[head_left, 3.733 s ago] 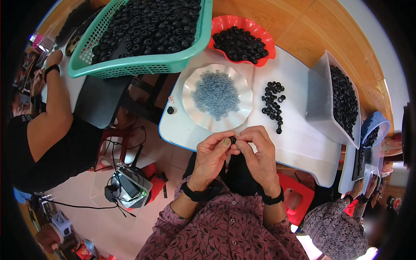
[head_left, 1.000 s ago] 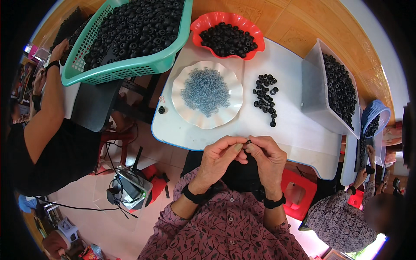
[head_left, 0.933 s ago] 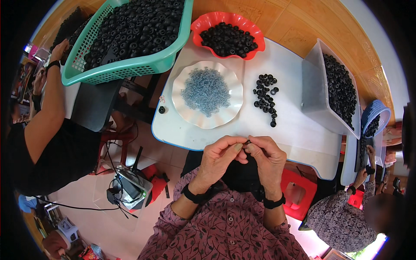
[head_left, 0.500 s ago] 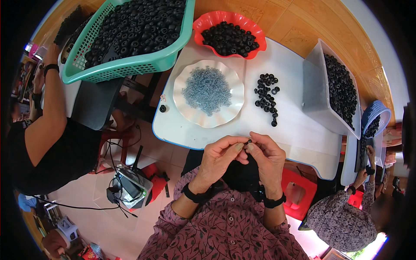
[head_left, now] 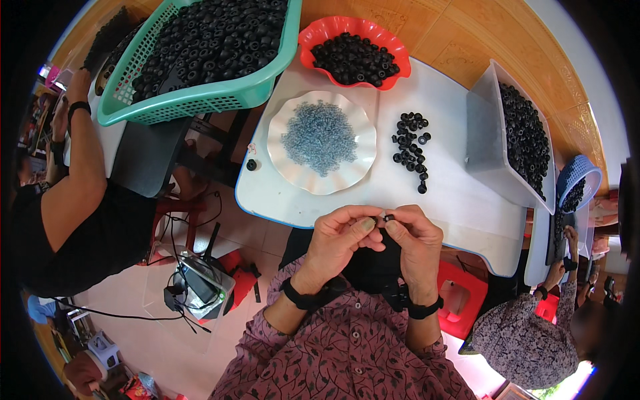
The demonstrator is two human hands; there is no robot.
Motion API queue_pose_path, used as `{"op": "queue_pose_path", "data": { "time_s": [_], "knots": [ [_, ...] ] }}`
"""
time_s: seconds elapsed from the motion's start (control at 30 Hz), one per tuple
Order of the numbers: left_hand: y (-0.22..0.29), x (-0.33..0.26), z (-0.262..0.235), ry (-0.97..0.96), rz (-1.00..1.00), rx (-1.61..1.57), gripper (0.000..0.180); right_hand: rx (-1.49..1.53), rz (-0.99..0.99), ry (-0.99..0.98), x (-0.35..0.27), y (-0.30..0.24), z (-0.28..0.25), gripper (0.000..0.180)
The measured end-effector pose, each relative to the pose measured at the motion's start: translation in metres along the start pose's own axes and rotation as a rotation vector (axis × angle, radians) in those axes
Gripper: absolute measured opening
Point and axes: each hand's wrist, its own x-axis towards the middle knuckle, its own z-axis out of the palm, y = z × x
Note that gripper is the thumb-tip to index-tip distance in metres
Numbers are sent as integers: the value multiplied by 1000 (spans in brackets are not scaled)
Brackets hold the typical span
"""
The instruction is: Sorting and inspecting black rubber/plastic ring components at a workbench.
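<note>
My left hand (head_left: 340, 245) and my right hand (head_left: 415, 245) meet above the table's near edge, both pinched at the fingertips. Between my right thumb and forefinger is a small round black part (head_left: 389, 217). Something tiny sits in my left fingertips, mostly hidden; I cannot make out its kind. Past my hands, a white scalloped plate (head_left: 279, 168) holds a heap of small clear bluish pieces. To its right, a loose group of round black parts (head_left: 408, 141), some with holes, lies on the white table (head_left: 460, 220).
A green basket (head_left: 193, 110) and a red scalloped bowl (head_left: 357, 21), both full of black parts, stand at the back. A translucent bin (head_left: 485, 137) is on the right. One black part (head_left: 251, 165) lies near the left edge. Co-workers sit on both sides.
My fingertips have drawn slightly apart, my right hand shifting a little to the right. The black part now shows more clearly in my right fingertips.
</note>
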Motion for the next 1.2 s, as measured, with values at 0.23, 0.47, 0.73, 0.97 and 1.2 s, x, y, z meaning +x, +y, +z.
{"op": "queue_pose_path", "data": {
  "time_s": [0.23, 0.47, 0.73, 0.97, 1.2],
  "knots": [
    [2, 1, -2, -17, -45, -257, 25, -80, -49, -1, -3, -11, 6, 18],
    [1, 1, -4, -19, -45, -272, 25, -137, -68, 12, -3, -14, 10, 19],
    [-1, 1, -5, 1, -38, -288, 25, -150, -58, -1, -2, -10, 12, 20],
    [-4, 2, -6, 8, -25, -294, 24, -146, -51, -2, -2, -9, 14, 20],
    [-4, 1, -6, 8, -25, -304, 24, -151, -59, -5, -2, -9, 15, 19]
  ]
}}
